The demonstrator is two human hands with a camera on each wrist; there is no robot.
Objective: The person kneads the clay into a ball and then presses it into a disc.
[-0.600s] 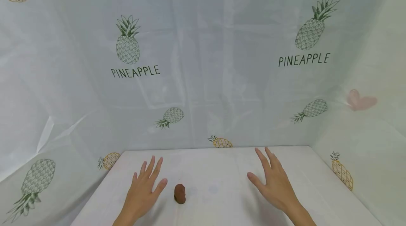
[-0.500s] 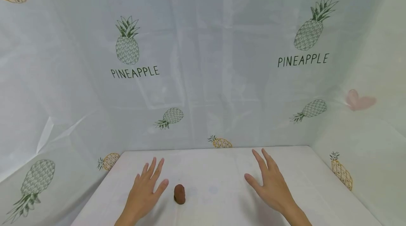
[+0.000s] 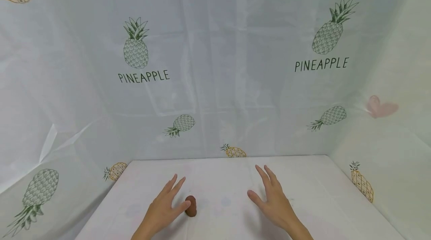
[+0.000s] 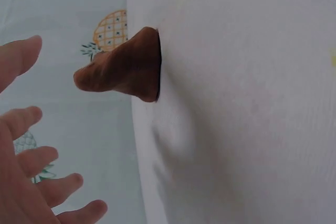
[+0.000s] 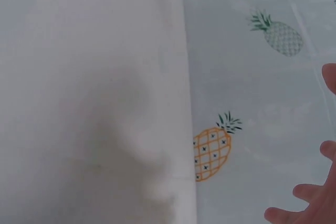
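1. The left hand (image 3: pixel 159 210) is being held above the desk (image 3: pixel 232 184), with its fingers spread apart and nothing clamped between them.
2. The brown tapered lump (image 3: pixel 192 210) is being borne by the desk, just right of the left fingers. Part of it is being covered by the left thumb (image 3: pixel 183 207) in the head view, yet a gap is being shown in the left wrist view, so no touch is being made.
3. The lump is being stood on its broad end, narrow end up, presumably because that base is steadier; its material cannot be told.
4. The right hand (image 3: pixel 274 206) is being held well apart from the lump, its fingers also spread and gripping nothing. A shadow is being cast beneath it, so it is judged to be raised off the desk.
5. Beyond the fingertips and to both sides, a pineapple-printed sheet (image 3: pixel 215 94) is being hung, probably as a screen.
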